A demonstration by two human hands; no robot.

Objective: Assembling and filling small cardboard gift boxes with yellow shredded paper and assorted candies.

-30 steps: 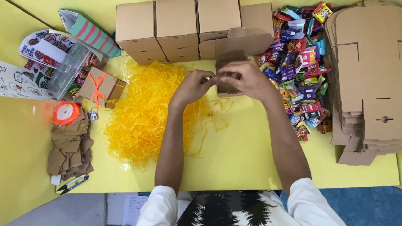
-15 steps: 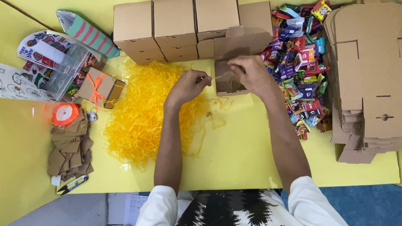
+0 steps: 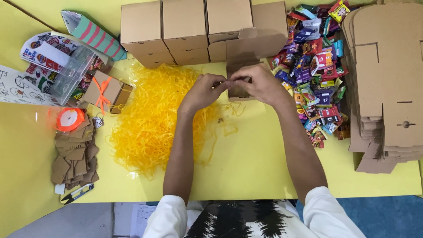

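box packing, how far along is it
Done: a row of folded cardboard boxes stands at the back, and one small box tied with orange ribbon lies at the left. In hand: the left hand and right hand meet over an open box. Left: yellow shredded paper, wrapped candies and flat box blanks remain unused.

This looks like a small gift-packing workshop. A yellow desk (image 3: pixel 264 172) is laid out as a packing station: a row of made-up cardboard boxes (image 3: pixel 185 31) along the top of the frame, a stack of flat box blanks (image 3: pixel 387 83) at the right edge, a heap of wrapped sweets (image 3: pixel 317 70) at upper right, a mound of yellow shredded paper filler (image 3: pixel 154 119) in the middle, and at the left an orange ribbon spool (image 3: pixel 70 119), cardboard tags (image 3: pixel 75 158) and sticker sheets (image 3: pixel 31 66).
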